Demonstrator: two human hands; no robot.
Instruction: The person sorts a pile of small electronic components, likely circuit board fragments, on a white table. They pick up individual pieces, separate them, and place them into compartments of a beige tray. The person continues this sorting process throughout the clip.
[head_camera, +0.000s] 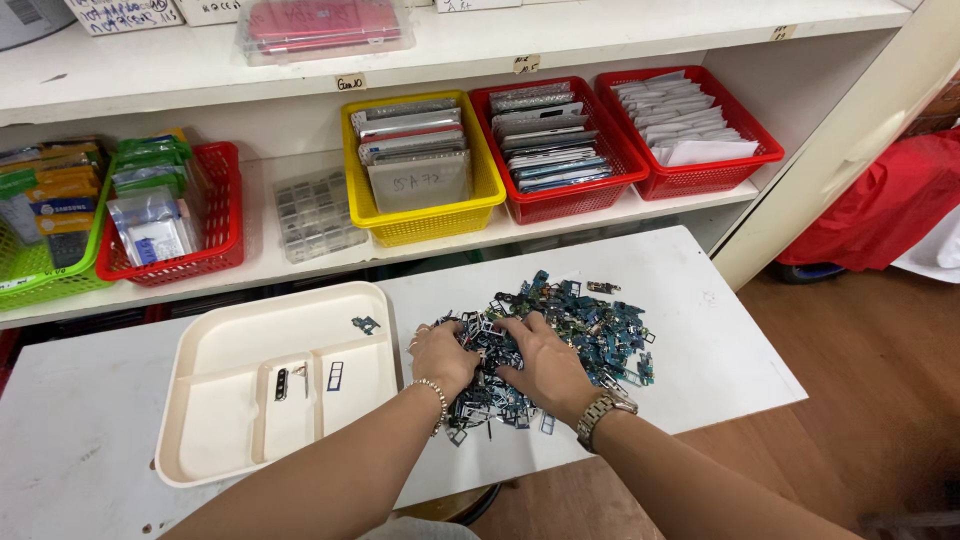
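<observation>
Resting on a heap of small phone parts, both hands lay flat with the fingers spread, and I could not tell if either one gripped a piece. The heap sat near the middle of the white desk, closer to its back edge. The left hand touched the heap's left side. The right hand pressed on its middle. A cream tray with compartments lay on the desk just left of the hands, with a few small parts in it. Behind the desk, a yellow basket stood on a shelf.
</observation>
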